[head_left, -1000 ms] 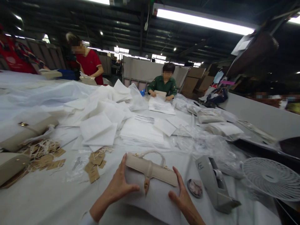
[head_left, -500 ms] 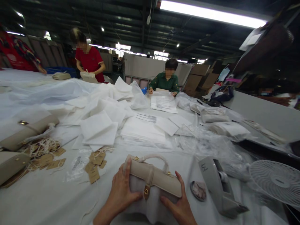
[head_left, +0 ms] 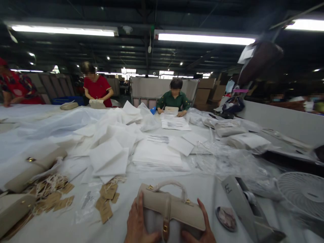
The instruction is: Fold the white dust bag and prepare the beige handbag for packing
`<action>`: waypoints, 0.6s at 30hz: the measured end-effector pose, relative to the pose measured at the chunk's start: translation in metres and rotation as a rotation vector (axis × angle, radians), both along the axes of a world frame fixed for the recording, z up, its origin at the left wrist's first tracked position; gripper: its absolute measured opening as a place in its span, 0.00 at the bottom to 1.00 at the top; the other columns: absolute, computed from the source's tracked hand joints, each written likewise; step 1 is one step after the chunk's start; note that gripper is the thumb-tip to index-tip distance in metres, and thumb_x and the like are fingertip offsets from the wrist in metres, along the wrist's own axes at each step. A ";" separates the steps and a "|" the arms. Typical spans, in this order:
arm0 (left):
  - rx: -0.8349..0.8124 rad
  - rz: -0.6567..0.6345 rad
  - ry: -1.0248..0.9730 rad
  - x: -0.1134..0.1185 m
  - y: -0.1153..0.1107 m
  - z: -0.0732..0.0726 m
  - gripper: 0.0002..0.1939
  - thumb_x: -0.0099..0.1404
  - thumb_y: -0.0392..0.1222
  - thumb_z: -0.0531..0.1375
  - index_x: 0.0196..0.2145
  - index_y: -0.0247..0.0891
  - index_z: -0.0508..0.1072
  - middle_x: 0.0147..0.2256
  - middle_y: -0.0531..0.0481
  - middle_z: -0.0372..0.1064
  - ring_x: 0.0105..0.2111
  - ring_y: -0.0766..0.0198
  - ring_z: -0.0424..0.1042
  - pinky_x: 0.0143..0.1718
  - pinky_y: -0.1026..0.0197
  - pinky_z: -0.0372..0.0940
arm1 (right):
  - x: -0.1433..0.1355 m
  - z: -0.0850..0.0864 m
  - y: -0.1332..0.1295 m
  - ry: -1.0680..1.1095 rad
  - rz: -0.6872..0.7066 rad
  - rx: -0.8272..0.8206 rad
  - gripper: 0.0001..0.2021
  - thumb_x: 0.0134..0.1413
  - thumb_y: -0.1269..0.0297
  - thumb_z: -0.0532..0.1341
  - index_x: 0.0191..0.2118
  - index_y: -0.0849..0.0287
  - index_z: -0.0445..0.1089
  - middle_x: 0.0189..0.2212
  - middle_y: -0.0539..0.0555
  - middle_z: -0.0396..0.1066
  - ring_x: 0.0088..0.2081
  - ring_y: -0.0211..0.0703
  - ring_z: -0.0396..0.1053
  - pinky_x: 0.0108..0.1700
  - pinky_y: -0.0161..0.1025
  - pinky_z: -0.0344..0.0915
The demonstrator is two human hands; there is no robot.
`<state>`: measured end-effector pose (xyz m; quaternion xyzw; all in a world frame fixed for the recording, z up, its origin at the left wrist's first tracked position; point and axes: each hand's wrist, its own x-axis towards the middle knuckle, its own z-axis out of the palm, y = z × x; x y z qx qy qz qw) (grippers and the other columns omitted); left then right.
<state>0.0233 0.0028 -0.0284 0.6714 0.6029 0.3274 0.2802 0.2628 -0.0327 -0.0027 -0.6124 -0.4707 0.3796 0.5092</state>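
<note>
A beige handbag (head_left: pixel 154 201) with a wrapped top handle, gold fittings and a front strap with a brown-and-gold clasp is in front of me at the bottom of the head view. My left hand (head_left: pixel 138 221) grips its left end, fingers at the side and thumb on the front. The other end is held by my right hand (head_left: pixel 199 227) in the same way. White sheeting covers the bag's lower front, whose bottom lies outside the picture. Brown cardboard tags (head_left: pixel 107 200) with white strings lie to the left of the bag.
Right of the bag stand a grey tape dispenser (head_left: pixel 243 206), a small round dish (head_left: pixel 226 218) and a white fan (head_left: pixel 303 192). A stack of white bags (head_left: pixel 157 155) lies ahead, with clear plastic (head_left: pixel 227 160) beside it. More beige handbags (head_left: pixel 15 209) are at left. Co-workers (head_left: pixel 173 96) stand across the table.
The view has tilted up and levelled, so the bag and table appear lower. Both hands keep their hold on the handbag. The co-worker in green has shifted their hands over a beige bag.
</note>
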 end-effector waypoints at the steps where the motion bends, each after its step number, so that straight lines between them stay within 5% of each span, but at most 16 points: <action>1: 0.015 0.017 0.016 0.001 0.000 -0.001 0.66 0.45 0.52 0.67 0.66 0.36 0.26 0.63 0.28 0.44 0.62 0.32 0.50 0.60 0.38 0.49 | 0.001 -0.001 0.000 0.000 0.002 -0.001 0.51 0.39 0.62 0.65 0.68 0.47 0.39 0.56 0.55 0.67 0.57 0.56 0.66 0.62 0.53 0.58; 6: -0.001 0.002 -0.034 -0.007 -0.001 0.001 0.65 0.46 0.51 0.67 0.65 0.34 0.25 0.65 0.27 0.40 0.65 0.35 0.44 0.63 0.40 0.45 | 0.005 -0.002 -0.002 -0.012 0.032 0.010 0.54 0.38 0.59 0.67 0.69 0.51 0.37 0.59 0.58 0.64 0.59 0.56 0.63 0.63 0.53 0.55; 10: -0.150 -0.143 -0.437 -0.035 0.012 0.009 0.59 0.57 0.62 0.59 0.64 0.40 0.18 0.61 0.33 0.52 0.60 0.45 0.59 0.59 0.44 0.56 | 0.025 -0.001 -0.007 0.007 0.141 0.044 0.61 0.33 0.45 0.71 0.70 0.53 0.37 0.64 0.62 0.57 0.63 0.60 0.58 0.65 0.54 0.50; 14: -0.189 -0.159 -0.500 -0.048 0.027 0.012 0.54 0.57 0.72 0.55 0.67 0.40 0.34 0.60 0.35 0.54 0.60 0.45 0.59 0.59 0.46 0.57 | 0.048 -0.001 -0.023 -0.019 0.173 0.094 0.59 0.37 0.30 0.63 0.70 0.53 0.37 0.67 0.65 0.49 0.66 0.61 0.51 0.64 0.54 0.51; 18: -0.233 -0.287 -0.600 -0.048 0.022 0.017 0.61 0.48 0.72 0.64 0.66 0.40 0.39 0.61 0.38 0.57 0.61 0.45 0.57 0.61 0.48 0.55 | 0.030 -0.005 -0.040 -0.014 0.106 0.051 0.61 0.35 0.35 0.67 0.70 0.54 0.36 0.65 0.66 0.53 0.64 0.62 0.55 0.63 0.54 0.54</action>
